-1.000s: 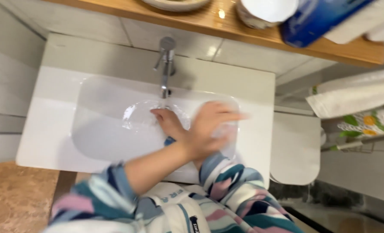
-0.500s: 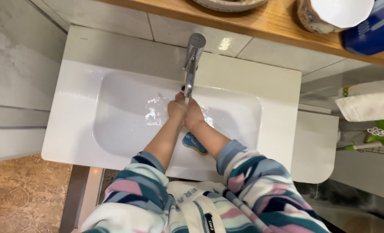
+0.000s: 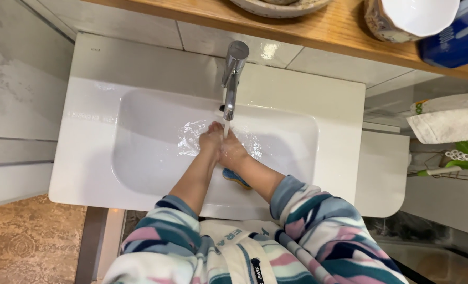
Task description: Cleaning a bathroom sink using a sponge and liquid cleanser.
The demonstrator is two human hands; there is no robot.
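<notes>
My left hand (image 3: 209,141) and my right hand (image 3: 232,150) are pressed together under the water stream running from the chrome tap (image 3: 233,73). Both hover over the basin of the white sink (image 3: 139,142). A blue and yellow sponge (image 3: 236,178) lies in the basin just below my right wrist, partly hidden by my forearm. Neither hand holds an object. My striped sleeves are pushed up above the wrists.
A wooden shelf (image 3: 318,31) above the sink carries a bowl (image 3: 281,5), a patterned cup (image 3: 410,18) and a blue pack (image 3: 454,39). A white towel (image 3: 446,125) hangs at right. A white toilet lid (image 3: 383,173) sits right of the sink.
A second ago my right hand swept across the basin over the left; now both hands are joined under the tap, having slid slightly toward me. The view shifted right.
</notes>
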